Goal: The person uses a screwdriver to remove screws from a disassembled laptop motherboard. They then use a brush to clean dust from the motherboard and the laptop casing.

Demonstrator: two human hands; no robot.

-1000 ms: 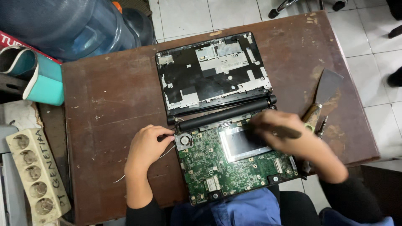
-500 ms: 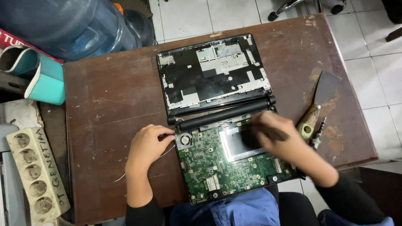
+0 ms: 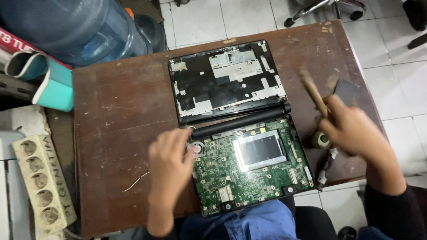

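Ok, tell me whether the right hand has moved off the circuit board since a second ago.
Yes. The right hand has swung rightward off the green circuit board, now above the table beside it, holding a brush.

Labels and packages I can see from here: few and small.
On the counter, the opened laptop's stripped lid panel (image 3: 227, 80) carries a white rectangular label (image 3: 243, 70) near its upper middle. A red package edge (image 3: 18, 42) with white print pokes in at far left. I see no lit screen anywhere.
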